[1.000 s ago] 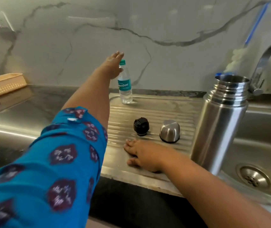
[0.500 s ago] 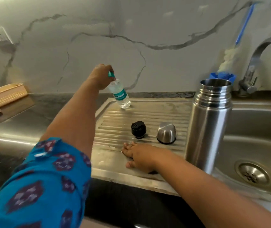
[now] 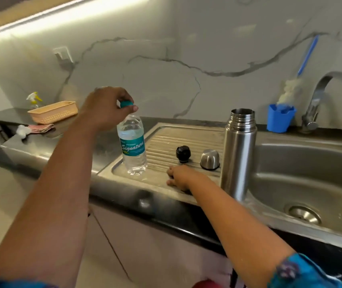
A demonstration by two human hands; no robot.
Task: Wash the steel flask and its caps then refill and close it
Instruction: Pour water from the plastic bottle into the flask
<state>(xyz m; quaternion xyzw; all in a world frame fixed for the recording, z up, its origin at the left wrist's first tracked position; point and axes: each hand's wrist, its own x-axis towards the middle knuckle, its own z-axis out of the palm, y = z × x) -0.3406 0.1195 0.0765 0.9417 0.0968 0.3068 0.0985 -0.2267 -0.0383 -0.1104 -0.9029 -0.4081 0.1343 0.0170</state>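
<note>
The open steel flask (image 3: 238, 150) stands unfilled at the drainboard's sink-side edge, both caps (image 3: 209, 159) off. The left hand (image 3: 105, 108) pinches the water bottle (image 3: 133, 145) by its cap; the right hand (image 3: 179, 177) lies flat. Refilling and closing remain.

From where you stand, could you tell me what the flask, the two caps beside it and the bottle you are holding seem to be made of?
Flask: brushed steel, going by its soft streaky reflections. Domed cap: same metal, shinier. Black cap: likely matte plastic, since it reflects nothing. Water bottle: clear thin plastic with a teal label, held at its teal cap by the left hand.
</note>
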